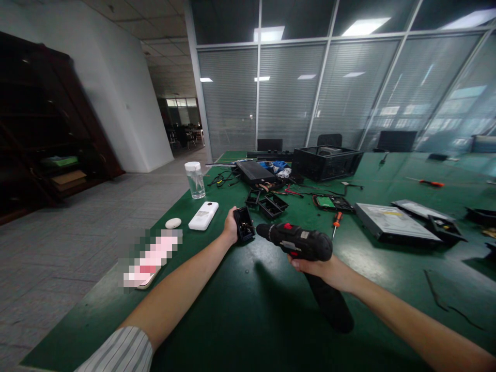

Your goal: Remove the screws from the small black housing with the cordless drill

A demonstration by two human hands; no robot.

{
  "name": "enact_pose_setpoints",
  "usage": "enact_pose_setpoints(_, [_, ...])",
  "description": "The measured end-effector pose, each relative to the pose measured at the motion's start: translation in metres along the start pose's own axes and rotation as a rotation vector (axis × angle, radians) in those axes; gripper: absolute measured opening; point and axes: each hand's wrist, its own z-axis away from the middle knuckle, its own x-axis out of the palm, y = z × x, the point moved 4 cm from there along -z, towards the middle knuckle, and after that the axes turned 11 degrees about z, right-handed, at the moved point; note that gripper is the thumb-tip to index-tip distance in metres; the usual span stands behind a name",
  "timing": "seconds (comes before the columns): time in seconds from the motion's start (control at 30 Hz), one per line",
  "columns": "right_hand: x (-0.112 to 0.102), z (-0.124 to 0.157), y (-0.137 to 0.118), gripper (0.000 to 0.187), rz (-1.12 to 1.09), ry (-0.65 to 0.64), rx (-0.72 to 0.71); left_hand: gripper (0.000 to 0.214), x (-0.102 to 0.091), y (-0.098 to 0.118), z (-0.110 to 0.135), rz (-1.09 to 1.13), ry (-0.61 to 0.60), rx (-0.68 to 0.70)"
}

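Note:
My left hand (231,227) is closed on a small black plastic box (245,225), its open side tilted toward me. Small brassy bits, perhaps screws, show inside the box. In my right hand (315,269) is a black cordless drill (296,242) with red accents, its chuck pointing left at the box. A small gap separates the chuck from the box, and no bit can be made out clearly. Just behind lie more black boxes (271,205), some with small parts in them.
An orange screwdriver (337,222), a green circuit board (328,202) and a silver disc drive (395,222) lie rightward. Leftward are a water bottle (196,181), a white device (203,216) and a blurred pink phone (151,263). A black computer case (329,161) and cables stand behind.

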Motion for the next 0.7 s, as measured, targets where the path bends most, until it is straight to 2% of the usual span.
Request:
enact_pose_setpoints(0.27, [-0.0018,0.0006,-0.0049,0.025,0.033,0.033,-0.026,0.039,0.0003,0.0007,0.0003,-0.012,-0.019,0.015])
enact_pose_setpoints(0.7, [0.0002,0.0016,0.0004,0.024,-0.012,0.007,0.036,0.039,0.0011,0.0005,0.0014,0.008,-0.005,0.005])
